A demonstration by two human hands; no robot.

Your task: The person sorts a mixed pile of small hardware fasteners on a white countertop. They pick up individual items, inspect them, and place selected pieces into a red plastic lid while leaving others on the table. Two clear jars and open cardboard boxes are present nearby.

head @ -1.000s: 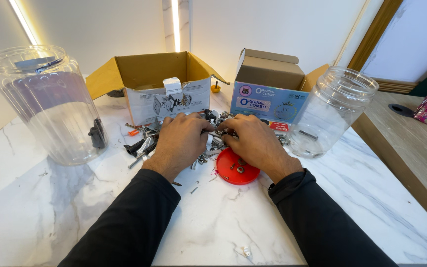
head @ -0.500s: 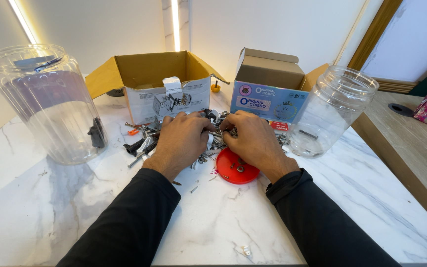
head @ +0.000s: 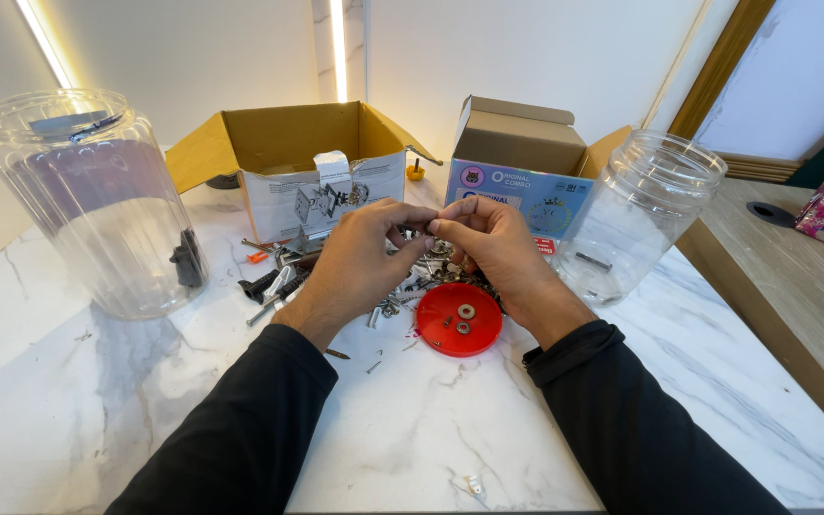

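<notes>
Above hardware pile on marble worktop, your left hand and right hand meet, fingers pinched together on small part, too tiny to identify. Red lid below serves as tray, holding washers. Clear jars flank pile.

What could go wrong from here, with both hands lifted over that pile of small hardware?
The left hand and right hand pinch something tiny above the hardware pile; if it slips, it may vanish among the pieces. The right forearm hangs over the red lid and could knock its few washers out. The clear jar stands close to the right hand, so a wide move might tip it.
</notes>
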